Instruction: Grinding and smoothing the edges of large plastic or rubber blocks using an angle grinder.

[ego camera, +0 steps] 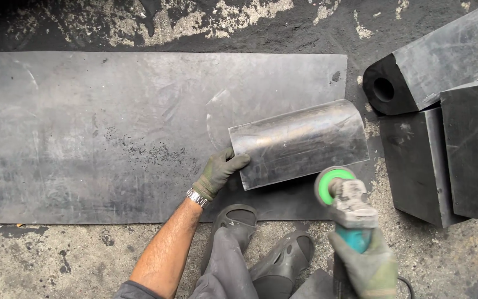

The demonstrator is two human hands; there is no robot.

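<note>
Right hand (369, 264) is clamped round a grinder (345, 200), its green disc just beside the block's (300, 143) lower edge. Left hand (221, 170), fingers spread, presses the block's end. The block lies on a mat (84, 138); more blocks (443, 122) stand right.

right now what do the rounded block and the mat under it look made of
Rounded block: probably dense black rubber, smooth with a dull sheen and pale scuffs. Mat: likely a thin rubber sheet, matte grey, scratched and dusted with black crumbs.
</note>
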